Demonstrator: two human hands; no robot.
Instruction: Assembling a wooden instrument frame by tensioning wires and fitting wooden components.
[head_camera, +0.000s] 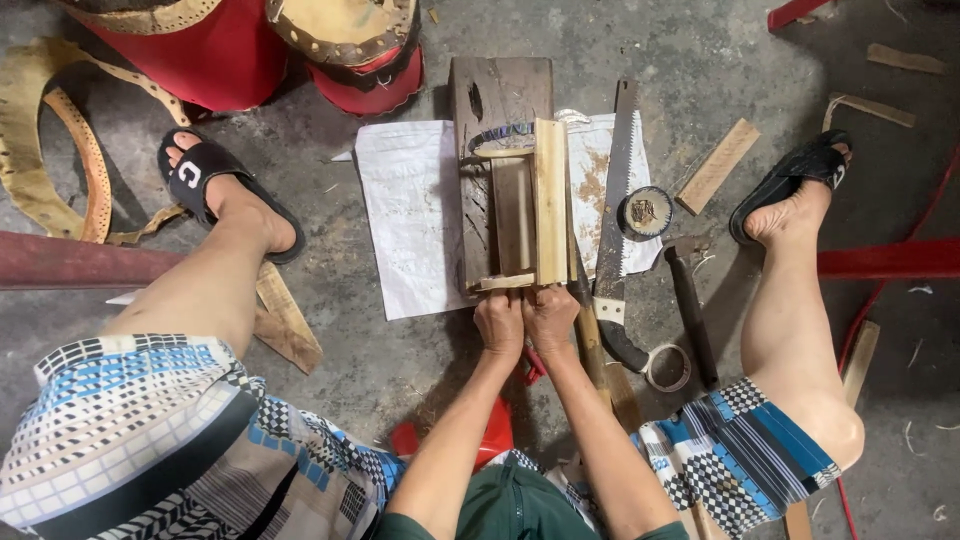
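A small frame of pale wooden strips (549, 200) lies on a dark plank (478, 110) on the floor between my legs. Both hands meet at the frame's near end. My left hand (499, 322) presses on the short cross strip (503, 283) there. My right hand (549, 315) grips the near end of the long upright strip. A striped band (500, 133) curves across the frame's far end.
White sheet (415, 215) under the plank. Right of it lie a hand saw (616, 190), a round tin (645, 212), a hammer (688, 295) and a tape roll (667, 367). Wood scraps (717, 166) lie around. Red drums (250, 45) and leather strips (60, 150) stand far left.
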